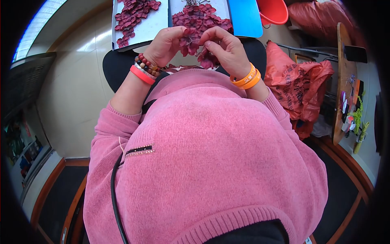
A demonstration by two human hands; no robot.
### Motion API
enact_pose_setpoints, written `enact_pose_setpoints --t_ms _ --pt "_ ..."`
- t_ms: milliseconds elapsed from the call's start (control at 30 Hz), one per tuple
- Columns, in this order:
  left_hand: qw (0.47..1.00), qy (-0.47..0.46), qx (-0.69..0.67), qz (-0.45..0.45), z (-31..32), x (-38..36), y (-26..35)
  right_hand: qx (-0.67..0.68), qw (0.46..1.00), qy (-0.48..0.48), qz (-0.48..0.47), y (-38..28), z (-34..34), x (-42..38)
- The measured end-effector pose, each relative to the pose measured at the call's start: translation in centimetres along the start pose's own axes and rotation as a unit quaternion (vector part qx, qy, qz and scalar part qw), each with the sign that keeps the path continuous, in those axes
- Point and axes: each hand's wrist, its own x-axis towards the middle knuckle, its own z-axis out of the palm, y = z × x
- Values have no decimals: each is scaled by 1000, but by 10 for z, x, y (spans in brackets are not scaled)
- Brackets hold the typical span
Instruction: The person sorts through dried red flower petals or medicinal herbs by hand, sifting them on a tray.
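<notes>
My left hand [164, 45] is closed with thumb and fingertips on a dark red artificial flower [188, 43], which shows a thin pale stem or thread at its middle. Close beside it, my right hand [226, 49] is pinched, fingertips at the flower's right edge. Another dark red bloom [208, 61] hangs just below the right fingers; what joins it to the first cannot be made out. Beyond both hands, a heap of the same flowers [201, 18] lies in a white tray [221, 6]. More dark red flowers [132, 18] lie in a second white tray [155, 30] to the left.
A blue board or lid [246, 18] adjoins the right tray, with a red plastic bucket [274, 10] behind it. Red plastic bags [294, 81] are piled at my right. A wooden board [343, 85] stands upright farther right. Tiled floor [77, 81] shows on the left.
</notes>
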Motion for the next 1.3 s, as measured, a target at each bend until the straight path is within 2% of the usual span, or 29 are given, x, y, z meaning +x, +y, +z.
enact_pose_setpoints --t_ms 100,200,300,333,433,467,533,567,600,700,733,833,867,967,1100,1133,1233,1300 --pt "998 -13 -48 -45 -1 1 -1 -18 1000 -6 10 -3 0 2" --pt "991 -41 -86 -96 -2 1 0 -123 992 -16 3 -2 5 3" --pt "982 -57 -110 -144 -8 3 0 -145 982 -28 -120 4 10 6" --pt "981 -46 -108 -155 -9 5 -2 -121 985 -21 -124 3 13 6" --pt "979 -42 -102 -172 -3 4 -1 -166 975 -6 -144 9 13 7" --pt "978 -45 -100 -175 0 3 0 -132 985 5 -109 12 12 6" --pt "995 46 -17 -88 9 4 -4 -62 997 29 -38 16 10 5" --pt "995 92 24 -44 11 5 -7 -77 995 43 -35 15 9 5" --pt "984 148 91 43 13 8 -9 -91 994 58 -32 13 7 5" --pt "947 112 265 143 12 1 -2 -115 990 83 -25 10 5 6" --pt "941 72 291 158 9 3 -5 -122 988 87 -31 17 4 7" --pt "932 21 323 166 25 -1 -7 -94 991 91 -6 14 9 7" --pt "910 31 382 156 21 1 -9 -77 993 93 10 12 9 7" --pt "930 14 351 107 18 5 -16 -105 992 66 -3 25 4 5" --pt "943 27 321 83 20 7 -24 -106 993 43 24 25 -2 1" --pt "948 22 314 50 16 9 -25 -101 993 42 45 23 -2 -1" --pt "961 36 272 24 15 13 -32 -79 996 23 39 38 -6 -4" --pt "904 47 414 94 17 16 -35 -96 994 22 52 43 -9 -5"
